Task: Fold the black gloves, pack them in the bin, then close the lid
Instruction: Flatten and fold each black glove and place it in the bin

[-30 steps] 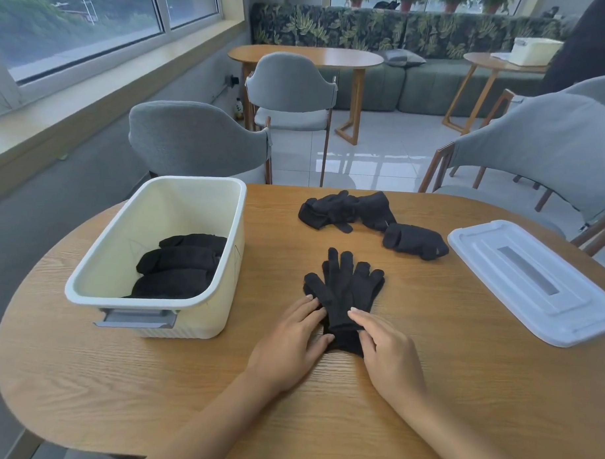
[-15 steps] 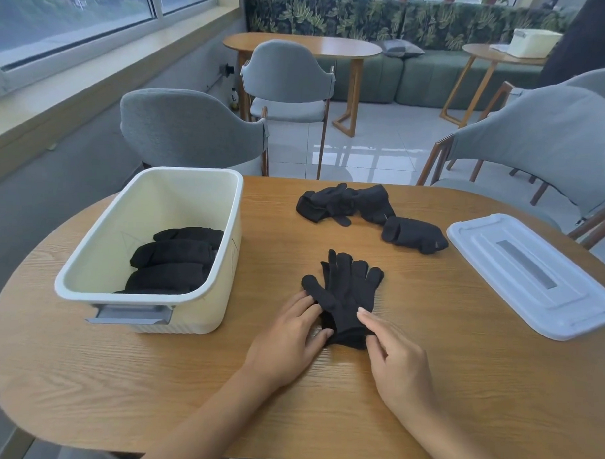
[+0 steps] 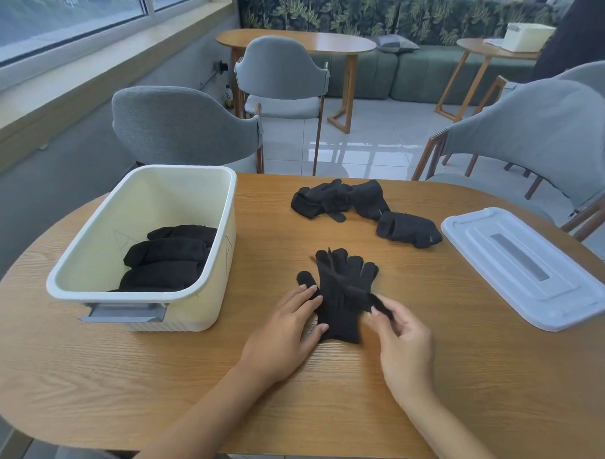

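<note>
1. Whereas 0.5 s ago the right hand (image 3: 406,342) lay flat on the cuff edge of the black gloves (image 3: 341,296), it now stands raised off the worktop (image 3: 334,382) with a thin flap of glove fabric lifted from the right side.
2. Black gloves lie flat, fingers pointing away from the person, between the 2 hands near the middle of the worktop.
3. Left hand (image 3: 284,336) rests open, fingers spread, pressing the gloves' left edge down.
4. Right grip is pinched together, thumb and fingertips clamped on the lifted flap.
5. Off to the left, the bin (image 3: 223,266) holds 3 folded gloves (image 3: 165,258); loose gloves (image 3: 358,206) lie farther back, and the lid (image 3: 525,266) sits at right.
</note>
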A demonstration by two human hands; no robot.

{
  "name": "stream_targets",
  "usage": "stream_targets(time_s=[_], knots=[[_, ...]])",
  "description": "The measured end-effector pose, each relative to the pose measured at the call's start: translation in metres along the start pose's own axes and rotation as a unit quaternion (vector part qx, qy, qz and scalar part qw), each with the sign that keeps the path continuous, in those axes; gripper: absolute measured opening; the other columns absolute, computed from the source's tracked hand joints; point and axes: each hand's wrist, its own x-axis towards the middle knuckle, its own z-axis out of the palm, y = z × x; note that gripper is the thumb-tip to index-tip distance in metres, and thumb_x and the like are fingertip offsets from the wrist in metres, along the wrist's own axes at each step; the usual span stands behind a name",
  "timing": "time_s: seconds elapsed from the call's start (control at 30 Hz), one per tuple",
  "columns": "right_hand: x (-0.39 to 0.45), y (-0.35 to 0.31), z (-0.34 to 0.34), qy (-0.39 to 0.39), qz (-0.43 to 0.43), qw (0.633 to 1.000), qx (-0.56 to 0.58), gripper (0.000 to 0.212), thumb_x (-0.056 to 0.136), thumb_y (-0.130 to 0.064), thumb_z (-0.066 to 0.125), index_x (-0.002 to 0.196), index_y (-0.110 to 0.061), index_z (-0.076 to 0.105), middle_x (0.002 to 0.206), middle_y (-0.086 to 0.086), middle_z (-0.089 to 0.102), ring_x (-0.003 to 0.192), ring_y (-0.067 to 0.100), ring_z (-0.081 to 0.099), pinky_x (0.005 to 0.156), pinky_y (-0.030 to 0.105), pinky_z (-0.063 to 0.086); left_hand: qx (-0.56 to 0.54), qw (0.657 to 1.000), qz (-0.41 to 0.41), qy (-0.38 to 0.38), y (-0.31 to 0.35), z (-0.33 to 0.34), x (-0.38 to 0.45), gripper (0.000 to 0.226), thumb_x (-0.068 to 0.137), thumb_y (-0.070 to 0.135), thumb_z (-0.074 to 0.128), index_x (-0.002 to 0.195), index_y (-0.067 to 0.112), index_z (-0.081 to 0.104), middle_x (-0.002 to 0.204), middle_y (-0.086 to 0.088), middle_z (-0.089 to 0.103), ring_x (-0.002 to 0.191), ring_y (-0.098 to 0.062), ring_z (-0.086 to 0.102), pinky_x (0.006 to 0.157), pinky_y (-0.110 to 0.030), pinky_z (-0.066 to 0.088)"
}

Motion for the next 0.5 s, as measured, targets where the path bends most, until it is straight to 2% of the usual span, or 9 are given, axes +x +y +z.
stream_targets(time_s=[0.1, 0.2, 0.4, 0.5], knots=[[-0.008, 0.007, -0.002, -0.040, -0.124, 0.979, -0.156, 0.041, 0.090, 0.004, 0.065, 0.120, -0.023, 0.073, 0.104, -0.015, 0.072, 0.091, -0.010, 0.063, 0.089, 0.010, 0.049, -0.006, 1.000, 0.017, 0.008, 0.002, -0.003, 0.001, 0.050, 0.101, 0.050, 0.048, 0.146, 0.029, 0.047, 0.153, 0.017, 0.040, 0.146, 0.002, 0.022, 0.118, -0.024, 0.030], [-0.014, 0.018, -0.002, -0.082, -0.237, 0.939, -0.236, 0.046, 0.085, 0.009, 0.069, 0.125, -0.015, 0.070, 0.124, -0.006, 0.068, 0.117, -0.001, 0.061, 0.103, 0.012, 0.043, -0.015, 0.999, 0.034, 0.016, 0.003, -0.005, 0.001, 0.044, 0.099, 0.044, 0.052, 0.140, 0.026, 0.053, 0.148, 0.015, 0.044, 0.146, 0.000, 0.024, 0.117, -0.024, 0.031], [-0.013, 0.026, 0.000, -0.115, -0.308, 0.904, -0.273, 0.048, 0.080, 0.011, 0.074, 0.124, -0.010, 0.070, 0.127, 0.000, 0.068, 0.121, 0.008, 0.061, 0.107, 0.019, 0.042, 0.016, 1.000, 0.002, 0.024, 0.000, 0.000, -0.001, 0.060, 0.097, 0.052, 0.045, 0.150, 0.024, 0.042, 0.158, 0.011, 0.035, 0.152, -0.005, 0.011, 0.123, -0.024, 0.019], [-0.007, 0.026, 0.003, -0.113, -0.321, 0.897, -0.282, 0.048, 0.077, 0.010, 0.077, 0.121, -0.008, 0.072, 0.124, 0.002, 0.070, 0.118, 0.011, 0.063, 0.107, 0.017, 0.041, 0.027, 0.999, -0.008, 0.025, 0.000, 0.000, -0.002, 0.066, 0.096, 0.055, 0.043, 0.153, 0.023, 0.038, 0.160, 0.010, 0.032, 0.153, -0.007, 0.008, 0.123, -0.027, 0.020]])
